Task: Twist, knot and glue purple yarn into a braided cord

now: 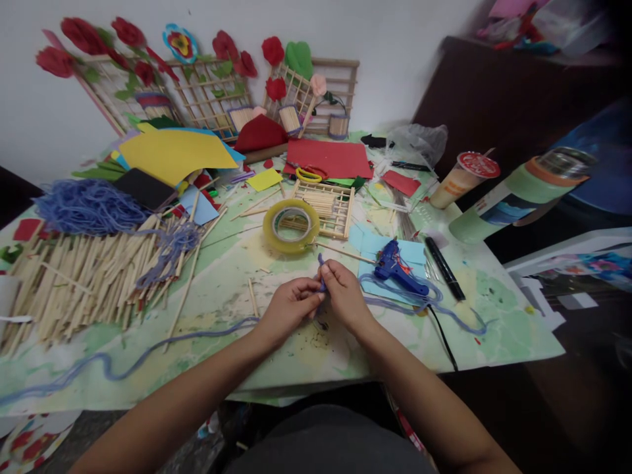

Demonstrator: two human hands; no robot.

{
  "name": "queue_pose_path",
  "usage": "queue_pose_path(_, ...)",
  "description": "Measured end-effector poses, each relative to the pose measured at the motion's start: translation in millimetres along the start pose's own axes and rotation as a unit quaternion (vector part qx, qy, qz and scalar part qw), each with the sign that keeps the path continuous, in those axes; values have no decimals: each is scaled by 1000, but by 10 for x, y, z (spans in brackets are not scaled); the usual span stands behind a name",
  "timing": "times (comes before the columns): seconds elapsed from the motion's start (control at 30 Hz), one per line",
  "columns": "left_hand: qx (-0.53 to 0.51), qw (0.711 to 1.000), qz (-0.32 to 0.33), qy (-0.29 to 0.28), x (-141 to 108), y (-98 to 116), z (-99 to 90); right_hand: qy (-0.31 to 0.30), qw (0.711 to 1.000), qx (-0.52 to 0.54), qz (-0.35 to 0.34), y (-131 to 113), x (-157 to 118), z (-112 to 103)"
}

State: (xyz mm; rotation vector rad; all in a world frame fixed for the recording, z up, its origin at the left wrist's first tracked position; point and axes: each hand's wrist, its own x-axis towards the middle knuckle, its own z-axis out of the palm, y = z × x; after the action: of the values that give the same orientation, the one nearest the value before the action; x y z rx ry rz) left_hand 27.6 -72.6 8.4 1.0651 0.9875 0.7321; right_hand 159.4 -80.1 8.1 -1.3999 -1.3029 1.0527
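My left hand [295, 303] and my right hand [344, 295] meet over the front middle of the table, both pinching a piece of blue-purple yarn [321, 259]. A short end of it sticks up above my fingertips; the rest between them is mostly hidden. One long strand of yarn [182, 334] runs from near my left wrist to the table's left edge, and more lies to the right of my right hand. Just beyond my hands rests a roll of yellowish tape [291, 226]. A blue glue gun [399, 270] lies to the right on light blue sheets.
Many thin wooden sticks [93, 283] and a yarn heap [91, 205] cover the left side. Behind the tape is a small stick lattice [340, 210]. A black marker [444, 268], sealed drink cup [464, 178] and green bottle [518, 197] stand or lie right. Felt flowers on lattices [212, 85] lean against the wall.
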Motion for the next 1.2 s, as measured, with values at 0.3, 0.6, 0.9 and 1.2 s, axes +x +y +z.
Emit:
queue_pose_path(0.3, 36, 999, 3, 36, -7, 28, -35, 24, 999, 12, 17, 69, 11, 40)
queue_pose_path(0.6, -24, 999, -12, 46, -23, 2, -56, 13, 1000, 22, 9, 102, 86, -9)
queue_pose_path(0.9, -43, 997, -23, 52, -9, -14, -61, -33, 991, 116, 62, 78, 92, -28)
queue_pose_path(1.2, -32, 998, -19, 48, 4, -52, -81, -89, 981, 158, 75, 80, 60, -13)
